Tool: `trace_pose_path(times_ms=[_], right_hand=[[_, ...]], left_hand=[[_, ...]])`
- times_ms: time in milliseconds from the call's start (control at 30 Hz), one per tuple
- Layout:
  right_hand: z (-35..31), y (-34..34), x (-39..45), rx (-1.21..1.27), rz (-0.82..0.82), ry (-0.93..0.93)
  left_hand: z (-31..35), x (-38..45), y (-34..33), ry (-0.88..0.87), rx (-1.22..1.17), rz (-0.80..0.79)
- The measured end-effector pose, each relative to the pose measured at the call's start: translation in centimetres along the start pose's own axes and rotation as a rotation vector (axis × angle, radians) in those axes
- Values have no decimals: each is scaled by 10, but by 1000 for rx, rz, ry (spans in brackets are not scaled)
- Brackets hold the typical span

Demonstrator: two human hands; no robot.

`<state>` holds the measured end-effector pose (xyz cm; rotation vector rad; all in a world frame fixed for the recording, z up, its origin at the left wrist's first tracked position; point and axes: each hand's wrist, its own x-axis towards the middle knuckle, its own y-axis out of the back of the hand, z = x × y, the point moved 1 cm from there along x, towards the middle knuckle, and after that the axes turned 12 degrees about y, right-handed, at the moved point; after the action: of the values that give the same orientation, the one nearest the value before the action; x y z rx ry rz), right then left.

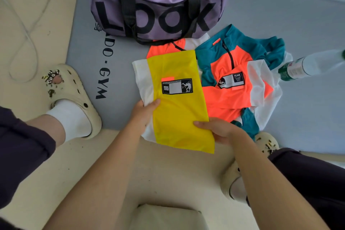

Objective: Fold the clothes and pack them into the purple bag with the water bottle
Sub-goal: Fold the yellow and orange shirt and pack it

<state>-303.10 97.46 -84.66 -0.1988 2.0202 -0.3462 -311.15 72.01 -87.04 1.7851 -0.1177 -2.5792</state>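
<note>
A folded yellow and white garment (177, 106) with a black label lies in front of me, half on the grey mat. My left hand (144, 115) grips its left edge, thumb on top. My right hand (218, 129) grips its lower right edge. To the right lies an unfolded orange, teal and white top (235, 87). The purple bag (156, 9) printed "LOOK" stands open at the back, with blue and red fabric inside. A clear water bottle (306, 66) with a green label lies on its side at the far right.
A grey gym mat (115, 65) covers the floor under the bag and clothes. My feet in cream clogs (74, 91) stand on either side. A white cable (28, 30) loops on the beige floor at left. A pale cushion (168, 216) sits at the bottom.
</note>
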Motion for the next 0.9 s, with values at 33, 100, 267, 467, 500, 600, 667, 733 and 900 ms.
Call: trace_pose_path(times_ms=[33,100,267,467,500,600,667,733,900], right_hand=[[6,-4,1,21,-4,-21],[17,-12,5,-75,27,-26],[35,-22,7,-30,99,19],[24,-18,-1,-411,23,-34],[15,-17,0,-480,77,17],[-11,-15,7,-520,371,259],[-23,-17,13,-492,530,382],[-28,-21,18,-446,573,408],[-30,-22,22,-271,463,369]], left_hand=[[-1,1,4,15,37,-4],[-5,2,13,71,155,-19],[-26,-7,32,238,481,-67],[-29,-6,45,188,454,-103],[-27,-5,44,169,398,-80],[-20,-3,39,170,81,-70],[-15,0,33,195,-54,-75],[-14,4,31,190,-44,-60],[-12,4,43,176,-49,-150]])
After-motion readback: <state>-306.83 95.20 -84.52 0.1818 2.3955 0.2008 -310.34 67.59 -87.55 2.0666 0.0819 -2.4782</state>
